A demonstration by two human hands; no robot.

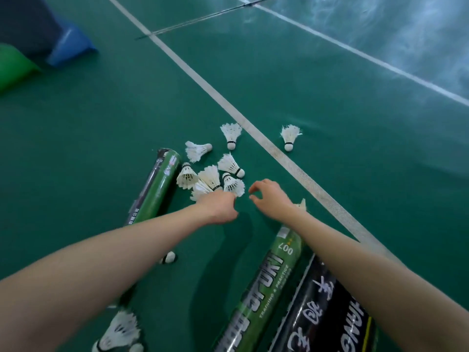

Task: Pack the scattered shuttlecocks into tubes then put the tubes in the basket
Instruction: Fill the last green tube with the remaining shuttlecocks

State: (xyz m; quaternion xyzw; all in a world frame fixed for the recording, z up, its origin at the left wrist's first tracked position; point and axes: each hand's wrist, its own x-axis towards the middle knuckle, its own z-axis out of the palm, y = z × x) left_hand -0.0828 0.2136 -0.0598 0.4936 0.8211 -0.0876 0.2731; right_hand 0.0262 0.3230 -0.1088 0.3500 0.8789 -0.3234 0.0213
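I see a green court floor [101,138] crossed by a white line [253,128] running from top left to lower right. At the far left edge sit a blue shape [72,44] and a green shape [12,67]; I cannot tell what they are.

Three tubes lie on the floor. A black tube [327,313] is at the bottom right, with a lettered green tube [266,283] just beside it on its left. A second green tube [157,189] lies well apart on the left, partly under the left forearm.

Two bare arms reach forward from the bottom edge. The left hand [220,207] is at the near edge of a cluster of white shuttlecocks [210,177], just right of the second green tube. Its fingers are hidden, so I cannot tell whether its grip holds anything. The right hand [269,196] hovers near it, grip loose, its fingers [256,185] and thumb curved with nothing between them.

A lone shuttlecock [290,138] lies beyond the white line. A cork tip [169,257] peeks out beside the left forearm, and blurred shuttlecocks [119,331] lie at the bottom left.
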